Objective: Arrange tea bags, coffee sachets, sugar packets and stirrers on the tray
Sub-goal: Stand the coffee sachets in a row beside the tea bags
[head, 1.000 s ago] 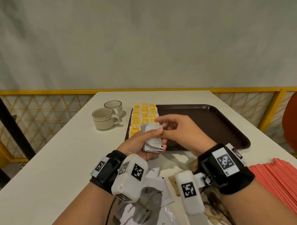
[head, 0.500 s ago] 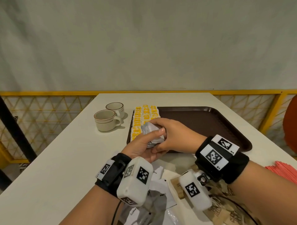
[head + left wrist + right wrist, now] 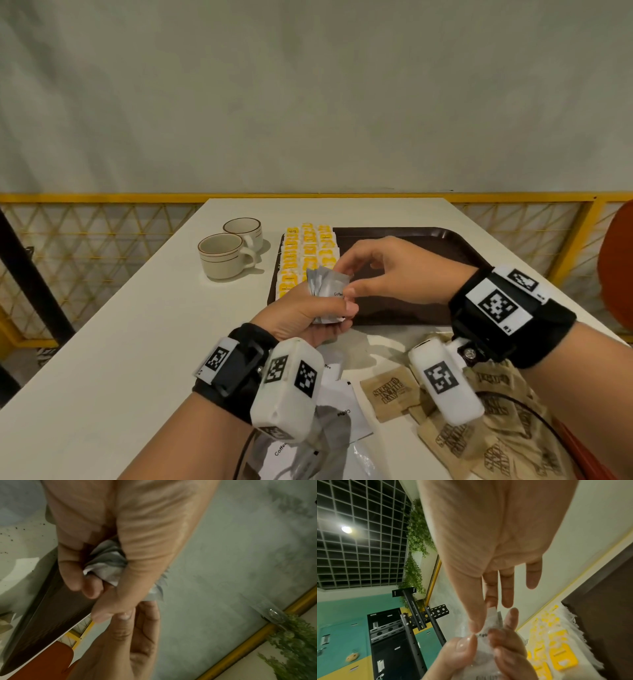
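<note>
The white rectangular desk (image 3: 102,342) carries a dark brown plastic tray (image 3: 445,246) toward its far side, with two cream ceramic cups with brown rim stripes (image 3: 226,255) standing just left of it. Along the near edge lie white paper coffee sachets (image 3: 342,411) and, to their right, brown paper sugar packets (image 3: 390,394), with red stirrers (image 3: 575,448) at the far right.

coffee sachets (image 3: 327,294): white stack, held upright | tea bags (image 3: 306,257): yellow-tagged rows, apparently on tray (image 3: 445,246)

"Coffee" on the white sachet (image 3: 330,291) held in the left hand (image 3: 301,318), "Coffee" partly readable on loose white sachets (image 3: 342,407) on the worktop, brown packets (image 3: 388,394) – print unreadable
</note>
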{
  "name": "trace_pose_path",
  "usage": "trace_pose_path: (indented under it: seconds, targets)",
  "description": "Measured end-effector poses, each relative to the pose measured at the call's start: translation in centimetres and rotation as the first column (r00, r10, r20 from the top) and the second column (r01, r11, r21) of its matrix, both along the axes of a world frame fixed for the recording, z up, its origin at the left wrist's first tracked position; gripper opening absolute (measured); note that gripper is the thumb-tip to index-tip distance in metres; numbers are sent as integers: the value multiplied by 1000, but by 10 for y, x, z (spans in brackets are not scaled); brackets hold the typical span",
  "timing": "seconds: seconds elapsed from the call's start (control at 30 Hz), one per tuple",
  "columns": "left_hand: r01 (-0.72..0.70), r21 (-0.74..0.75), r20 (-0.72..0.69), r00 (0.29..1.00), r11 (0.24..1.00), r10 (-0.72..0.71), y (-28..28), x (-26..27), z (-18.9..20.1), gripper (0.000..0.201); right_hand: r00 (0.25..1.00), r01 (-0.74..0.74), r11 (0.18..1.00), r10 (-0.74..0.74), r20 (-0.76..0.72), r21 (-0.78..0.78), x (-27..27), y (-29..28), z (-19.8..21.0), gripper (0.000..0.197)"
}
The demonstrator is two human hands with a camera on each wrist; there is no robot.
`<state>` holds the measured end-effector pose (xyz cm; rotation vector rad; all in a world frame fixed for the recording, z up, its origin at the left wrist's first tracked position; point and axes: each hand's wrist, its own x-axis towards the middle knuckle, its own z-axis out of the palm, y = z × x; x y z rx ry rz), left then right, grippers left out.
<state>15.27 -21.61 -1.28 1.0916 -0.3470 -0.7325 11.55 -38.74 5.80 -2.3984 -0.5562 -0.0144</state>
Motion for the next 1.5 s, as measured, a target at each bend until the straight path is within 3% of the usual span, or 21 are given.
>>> trace_pose_path:
  seconds: [0.17,0.27,0.33,0.4,0.47,0.53,0.6,0.77,0.87,1.03,1.23,1.37,1.5]
  targets:
    - [27,51,3,1000,998,-27,0,-4,1,45,996,29,991,-39,-77,-127,0,0,-3,23]
    - [44,-1,-48,998,999,-44,0,-2,1,75,994,49,999,-49,-94,-4,0,0,-8,13]
    - [13,-78,-75,997,997,-19,0,-1,4,81,991,63,981,-40,-126,185,0,-3,-7,16]
    - [-89,-115,-93,993,989,78,2,1,11,65,974,124,895,-28,-224,428,2,-8,-4,24]
    - [-177,-92,-78,982,980,171,3,8,21,35,951,195,773,1,-308,604,10,-15,2,25]
    - [-216,-34,-28,976,976,215,4,22,33,17,943,235,654,25,-331,719,20,-24,11,18]
    - [-239,65,61,970,969,235,4,45,45,13,942,275,570,1,-336,774,36,-33,20,20]
    - [-297,317,316,928,901,194,-9,108,78,22,888,458,583,-262,-378,671,90,-54,26,33]
    - [-371,480,453,881,795,138,-25,140,88,21,833,553,605,-381,-401,573,122,-63,23,28]
    - [-426,702,601,784,570,-156,-50,199,89,19,755,650,676,-517,-403,348,170,-64,-5,15]
    - [-524,787,614,616,326,-494,-81,259,69,13,753,649,684,-517,-408,333,220,-67,-37,26]
    - [-556,785,596,561,272,-574,-88,291,53,24,734,661,699,-525,-432,275,241,-71,-47,28]
    - [-544,773,621,543,326,-566,-90,310,49,22,729,660,723,-551,-406,205,258,-72,-57,24]
